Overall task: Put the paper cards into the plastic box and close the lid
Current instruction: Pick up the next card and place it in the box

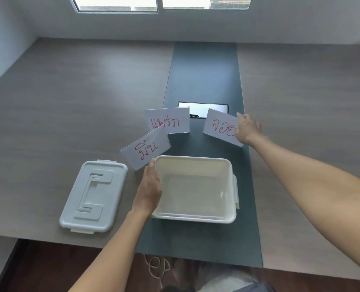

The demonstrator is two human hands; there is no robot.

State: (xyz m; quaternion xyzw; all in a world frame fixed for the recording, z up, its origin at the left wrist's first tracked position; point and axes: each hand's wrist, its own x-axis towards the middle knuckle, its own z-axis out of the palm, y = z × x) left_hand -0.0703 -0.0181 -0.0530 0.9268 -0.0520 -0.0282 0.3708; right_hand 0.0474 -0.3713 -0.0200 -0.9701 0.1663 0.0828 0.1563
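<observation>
Three white paper cards with red handwriting stand behind an open, empty white plastic box (196,163). My left hand (150,186) holds the bottom edge of the near left card (146,149), tilted just past the box's left rim. The middle card (167,121) stands alone, untouched. My right hand (246,128) grips the right edge of the right card (219,126). The pale grey lid (94,194) lies flat on the table, left of the box.
The box sits on a dark green strip (204,76) down the middle of a grey wood-look table (69,91). A shiny rectangular cable hatch (203,108) lies behind the cards. The table's near edge runs just below the lid and box.
</observation>
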